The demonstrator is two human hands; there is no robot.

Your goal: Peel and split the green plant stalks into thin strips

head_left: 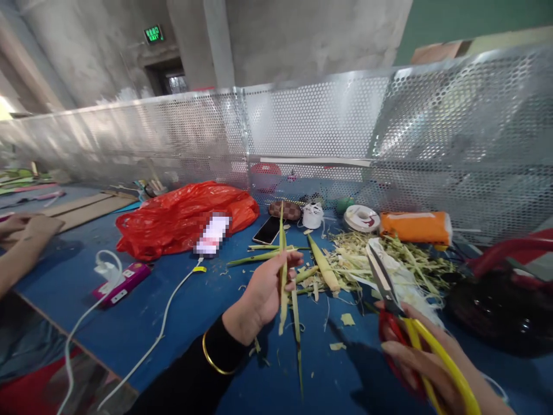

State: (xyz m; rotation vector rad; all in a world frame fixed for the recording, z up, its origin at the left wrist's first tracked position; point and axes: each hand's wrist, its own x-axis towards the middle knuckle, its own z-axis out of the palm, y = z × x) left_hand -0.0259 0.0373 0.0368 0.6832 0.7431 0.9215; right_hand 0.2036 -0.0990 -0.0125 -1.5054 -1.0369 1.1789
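My left hand (263, 291) is closed round a long green and pale leaf strip (283, 271), held upright over the blue table (173, 323); its ends hang below my fingers. My right hand (425, 360) grips scissors (391, 294) with red and yellow handles, blades slightly apart and pointing up-left, a short way right of the strip. A gold bangle (211, 357) sits on my left wrist over a black sleeve.
A heap of leaf trimmings (389, 259) lies behind the scissors. A red plastic bag (185, 216), a phone (268, 229), an orange packet (415, 226), a tape roll (362, 218) and a black pot (496, 305) surround it. Another person's forearm (21, 242) rests at left. A perforated metal screen (302, 132) closes the back.
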